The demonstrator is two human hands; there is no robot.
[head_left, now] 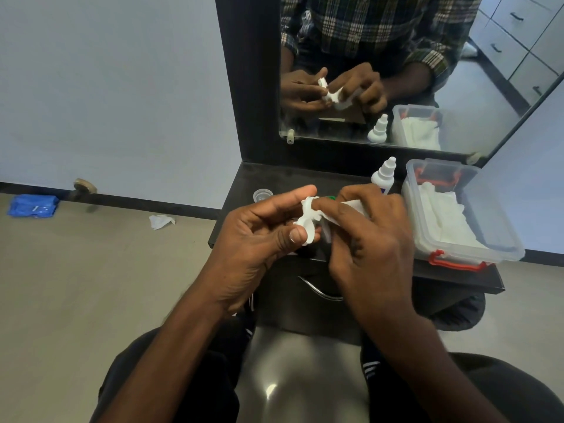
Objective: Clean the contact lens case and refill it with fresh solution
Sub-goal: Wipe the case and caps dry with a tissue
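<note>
- Dark shelf (274, 178) set against a pale wall, with a black-framed mirror (396, 71) standing upright at its back edge and a grey floor (91, 285) to the left.
- Held above the front of the shelf: a white lens case (306, 222), tilted, between both hands.
- Left hand (259, 239) wrapped round the case, thumb pressed on its lower well, forefinger stretched along the top.
- Right hand (369, 239) curled round a white tissue (351, 207), forefinger pushing the tissue into the upper well of the case.
- Peeking out just behind the fingers, a scrap of green (331, 197); too hidden to tell what.
- Resting on the shelf left of the hands, a small clear cap (262, 195), well apart from the case.
- Standing upright behind the right hand, a white bottle (384, 175) with its nozzle cap on.
- Sitting at the right end of the shelf, a clear plastic box (500, 236) with red clips, lid off, white tissues folded inside.
- Lying on the floor near the wall, a crumpled tissue (161, 221); further left, a blue packet (32, 205); between them against the skirting, a round doorstop (84, 187).
- Reflected in the mirror: both hands on the case, a checked shirt, the bottle, the box, and white drawers with dark handles.
- Below the shelf, a drawer front with a curved metal handle (320, 291).
</note>
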